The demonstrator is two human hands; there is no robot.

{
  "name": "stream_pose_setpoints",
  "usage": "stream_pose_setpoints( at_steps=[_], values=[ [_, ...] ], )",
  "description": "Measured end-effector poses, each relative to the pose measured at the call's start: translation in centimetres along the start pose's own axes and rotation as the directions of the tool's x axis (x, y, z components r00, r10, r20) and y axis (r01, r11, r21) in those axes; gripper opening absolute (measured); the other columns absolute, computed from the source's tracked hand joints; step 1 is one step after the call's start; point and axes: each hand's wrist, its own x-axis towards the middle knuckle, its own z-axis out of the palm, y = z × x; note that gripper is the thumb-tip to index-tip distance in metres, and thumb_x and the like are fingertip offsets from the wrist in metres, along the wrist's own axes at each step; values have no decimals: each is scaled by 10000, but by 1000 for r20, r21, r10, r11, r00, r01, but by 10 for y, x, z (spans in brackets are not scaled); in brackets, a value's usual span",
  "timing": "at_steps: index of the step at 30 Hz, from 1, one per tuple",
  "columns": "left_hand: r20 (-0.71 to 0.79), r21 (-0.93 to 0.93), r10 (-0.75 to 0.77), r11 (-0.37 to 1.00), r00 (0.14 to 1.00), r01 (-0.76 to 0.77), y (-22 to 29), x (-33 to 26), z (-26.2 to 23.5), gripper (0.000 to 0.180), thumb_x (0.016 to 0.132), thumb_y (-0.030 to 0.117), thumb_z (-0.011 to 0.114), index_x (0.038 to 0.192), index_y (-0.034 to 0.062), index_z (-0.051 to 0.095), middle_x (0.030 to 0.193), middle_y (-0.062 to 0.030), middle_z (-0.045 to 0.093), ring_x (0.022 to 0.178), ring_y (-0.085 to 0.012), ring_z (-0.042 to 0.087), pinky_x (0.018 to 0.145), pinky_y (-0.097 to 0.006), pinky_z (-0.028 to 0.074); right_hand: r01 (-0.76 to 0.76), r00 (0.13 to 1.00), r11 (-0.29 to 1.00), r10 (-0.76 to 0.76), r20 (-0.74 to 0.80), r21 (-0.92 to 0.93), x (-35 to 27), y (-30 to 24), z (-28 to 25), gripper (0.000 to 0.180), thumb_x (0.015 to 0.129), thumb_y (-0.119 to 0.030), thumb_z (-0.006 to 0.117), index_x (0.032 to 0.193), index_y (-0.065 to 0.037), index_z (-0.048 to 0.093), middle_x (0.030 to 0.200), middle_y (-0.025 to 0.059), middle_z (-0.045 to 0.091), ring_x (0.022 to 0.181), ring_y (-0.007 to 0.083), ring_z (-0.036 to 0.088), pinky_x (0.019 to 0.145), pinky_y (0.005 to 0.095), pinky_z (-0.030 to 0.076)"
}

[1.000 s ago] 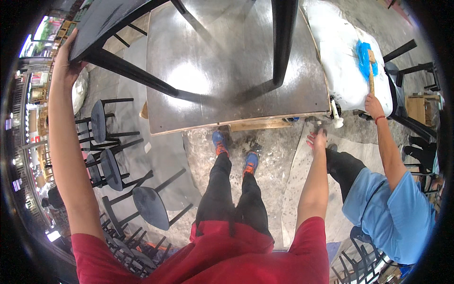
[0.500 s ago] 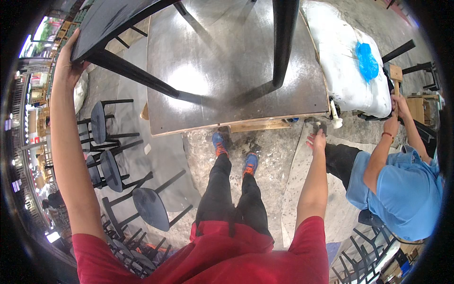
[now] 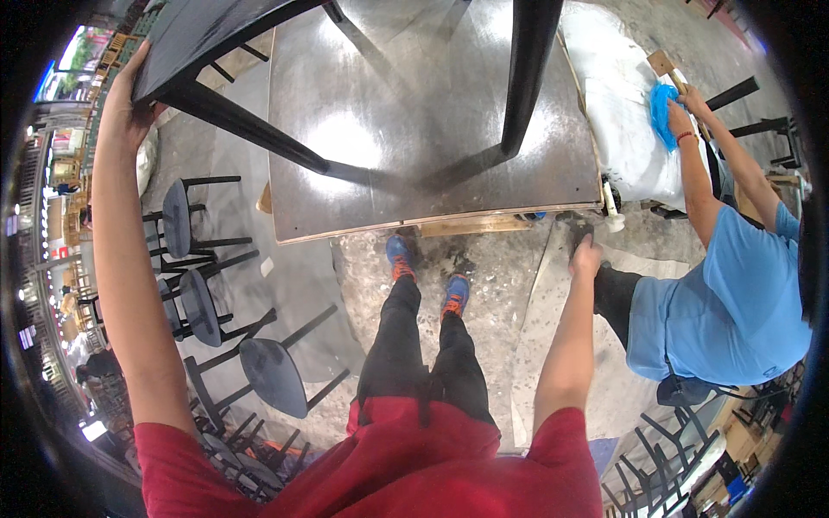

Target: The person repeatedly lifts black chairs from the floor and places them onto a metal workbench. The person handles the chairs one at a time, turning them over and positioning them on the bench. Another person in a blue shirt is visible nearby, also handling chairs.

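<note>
A black chair stands with its legs on a shiny metal-topped worktable. Its broad dark panel rises at the upper left, close to me. My left hand grips the lower corner of that panel, the thumb side against the edge; the panel hides part of the fingers. Low beside the worktable's near right corner is my right hand, its fingers curled in. A dark shape lies right at its fingertips; whether I hold it or it lies behind the hand is unclear.
At the right, a co-worker in a blue shirt holds a wooden mallet and touches a blue plastic bag on a white padded bundle. Several dark chairs stand on the left; more chair frames are behind right.
My right hand's fingers have curled from spread to closed. The co-worker has reached forward, moving the mallet away and taking hold of the blue bag. My left hand and the chair have barely shifted.
</note>
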Motion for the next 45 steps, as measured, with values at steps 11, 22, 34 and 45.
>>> stream_pose_setpoints(
  at_steps=[11,22,34,45],
  values=[
    [93,-78,87,994,992,-80,10,47,26,405,829,432,787,1018,99,655,847,-18,655,714,-137,593,604,-273,450,771,254,-27,-903,-346,636,-229,-398,-132,497,804,-309,816,1118,36,646,1051,111,683,963,146,637,843,275,480],
    [-87,-604,429,695,899,-390,-58,103,133,790,924,773,337,1165,70,603,935,-64,615,794,-175,560,667,-319,448,740,548,185,-723,-421,646,-236,-440,-112,169,788,-140,753,742,-4,665,612,46,621,545,124,575,541,261,420],
    [206,-725,578,632,790,-273,-81,234,135,825,1003,685,255,1181,-36,615,1014,-114,651,866,-215,602,770,-333,473,754,513,129,-727,-456,644,-232,-480,-92,134,798,-93,701,705,-21,636,592,35,589,523,119,543,521,257,394],
    [-392,-219,603,673,695,-707,-43,183,171,913,1007,689,202,1260,-104,578,1133,-157,647,1045,-251,569,977,-375,406,760,490,106,-742,-457,641,-220,-508,-79,153,781,-111,708,689,-16,633,580,47,589,521,131,547,530,267,410]
  ],
)
